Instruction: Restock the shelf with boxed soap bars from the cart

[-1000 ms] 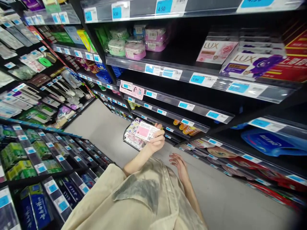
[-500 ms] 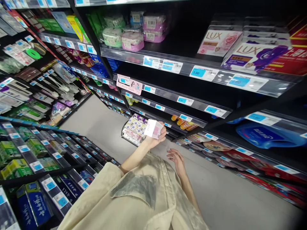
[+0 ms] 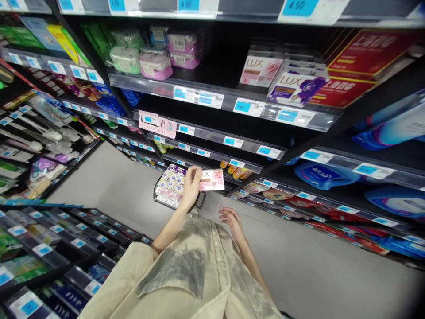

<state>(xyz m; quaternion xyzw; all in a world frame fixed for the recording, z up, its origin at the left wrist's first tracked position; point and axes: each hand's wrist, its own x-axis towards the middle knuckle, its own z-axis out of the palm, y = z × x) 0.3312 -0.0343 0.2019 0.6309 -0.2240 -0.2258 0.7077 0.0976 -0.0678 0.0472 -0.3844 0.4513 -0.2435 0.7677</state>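
My left hand [image 3: 191,186] is closed round a pink and white LUX soap box [image 3: 212,180], held face up over a black wire basket [image 3: 170,191] of small boxes on the floor. My right hand [image 3: 231,220] hangs lower, open and holding nothing, with fingers loosely apart, just right of my beige shirt. More LUX boxes [image 3: 260,71] stand on the upper right shelf.
Black shelving [image 3: 232,146] with blue price tags runs along the right, with orange items [image 3: 236,172] and blue pouches [image 3: 327,175] low down. Another shelf unit [image 3: 59,230] stands at lower left. A grey floor aisle [image 3: 113,186] runs ahead between them.
My left hand has turned the soap box so its LUX face shows, and moved it slightly left and down. The view has shifted to the right. My right hand has barely moved.
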